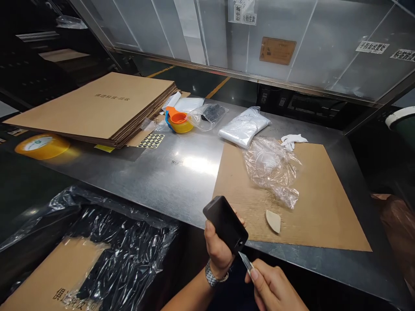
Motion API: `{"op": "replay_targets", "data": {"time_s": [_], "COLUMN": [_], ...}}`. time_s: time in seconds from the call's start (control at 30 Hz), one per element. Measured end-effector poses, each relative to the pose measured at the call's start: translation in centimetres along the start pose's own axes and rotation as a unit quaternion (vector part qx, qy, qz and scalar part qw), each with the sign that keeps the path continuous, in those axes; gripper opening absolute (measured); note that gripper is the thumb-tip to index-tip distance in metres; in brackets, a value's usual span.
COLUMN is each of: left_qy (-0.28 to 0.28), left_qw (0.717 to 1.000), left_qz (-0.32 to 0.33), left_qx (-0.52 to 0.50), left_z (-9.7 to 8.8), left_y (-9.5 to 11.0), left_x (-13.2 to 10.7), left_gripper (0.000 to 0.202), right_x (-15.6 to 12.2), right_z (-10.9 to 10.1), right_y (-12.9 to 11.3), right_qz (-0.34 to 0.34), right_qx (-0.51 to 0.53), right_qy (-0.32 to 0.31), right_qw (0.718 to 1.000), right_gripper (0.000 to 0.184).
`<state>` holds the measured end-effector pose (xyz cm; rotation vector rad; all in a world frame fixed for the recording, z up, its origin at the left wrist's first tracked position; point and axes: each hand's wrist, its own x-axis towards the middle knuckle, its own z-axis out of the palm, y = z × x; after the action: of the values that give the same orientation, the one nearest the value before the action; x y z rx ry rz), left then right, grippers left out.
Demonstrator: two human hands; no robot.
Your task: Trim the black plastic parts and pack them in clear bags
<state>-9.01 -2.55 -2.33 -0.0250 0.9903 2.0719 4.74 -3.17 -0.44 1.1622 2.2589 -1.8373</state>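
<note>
1. Gripping black rectangular device (225, 222) in left hand (218, 248), with fingers wrapped round the body and thumb along the near side. Held up tilted at the near edge of the worktop (162, 172).
2. Pinching utility knife (245, 261) between thumb and fingers of right hand (272, 280), just off the near edge. Aimed blade-up at the lower end of the device, close to a small hole there. Can't tell if touching.
3. Worn on left wrist: metal-link watch (212, 274).
4. Spread flat over the right part of the worktop: cardboard sheet (317, 207), reaching close to the near edge.
5. Lying on that sheet: beige wedge-shaped piece (274, 221) near the near edge; crumpled clear plastic film (270, 168) farther back.
6. Set toward the far edge, right of centre: white glove (292, 140) and filled plastic bag (244, 126), with film just beside both.
7. Grouped along the far edge, left of centre: clear bag with dark contents (210, 113), orange tape dispenser (172, 112) with yellow tape roll.
8. Piled at the left end: stack of flat cardboard (100, 103). Left just beside it: sticker sheet (151, 141) and large yellow tape roll (55, 149), the latter by the near left corner.
9. Placed below the near edge, left: black plastic liner (126, 246) with printed cardboard (55, 276) inside.
</note>
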Motion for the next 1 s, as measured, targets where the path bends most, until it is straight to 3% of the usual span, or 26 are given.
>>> {"op": "replay_targets", "data": {"time_s": [0.13, 0.2, 0.3, 0.37, 0.47, 0.73, 0.9, 1.0], "left_qy": [-0.033, -0.020, 0.004, 0.011, 0.012, 0.019, 0.021, 0.022], "left_qw": [0.997, 0.996, 0.994, 0.992, 0.990, 0.981, 0.984, 0.986], "left_qz": [0.021, 0.043, 0.078, 0.097, 0.122, 0.188, 0.173, 0.163], "left_qx": [-0.059, -0.073, -0.080, -0.076, -0.071, -0.045, -0.026, -0.016], "left_z": [0.3, 0.4, 0.5, 0.5, 0.4, 0.7, 0.9, 0.7], "left_y": [0.1, 0.2, 0.4, 0.5, 0.5, 0.8, 1.1, 1.0], "left_x": [0.1, 0.2, 0.3, 0.4, 0.5, 0.1, -0.2, -0.2], "left_gripper": [0.047, 0.046, 0.047, 0.050, 0.050, 0.051, 0.046, 0.046], "right_x": [-0.4, -0.3, 0.0, 0.3, 0.6, 0.5, 0.4, 0.5], "right_z": [0.1, 0.3, 0.6, 0.8, 1.0, 1.6, 1.7, 1.7], "right_y": [0.2, 0.5, 0.8, 0.7, 0.4, 0.5, 0.6, 0.7], "right_qz": [-0.099, -0.192, -0.295, -0.314, -0.309, -0.303, -0.293, -0.292], "right_qx": [-0.136, -0.252, -0.386, -0.448, -0.501, -0.518, -0.512, -0.521], "right_qy": [0.105, 0.179, 0.273, 0.304, 0.324, 0.340, 0.312, 0.306], "right_qw": [0.980, 0.932, 0.830, 0.780, 0.740, 0.724, 0.745, 0.742], "right_gripper": [0.024, 0.019, 0.024, 0.026, 0.025, 0.027, 0.028, 0.029]}}
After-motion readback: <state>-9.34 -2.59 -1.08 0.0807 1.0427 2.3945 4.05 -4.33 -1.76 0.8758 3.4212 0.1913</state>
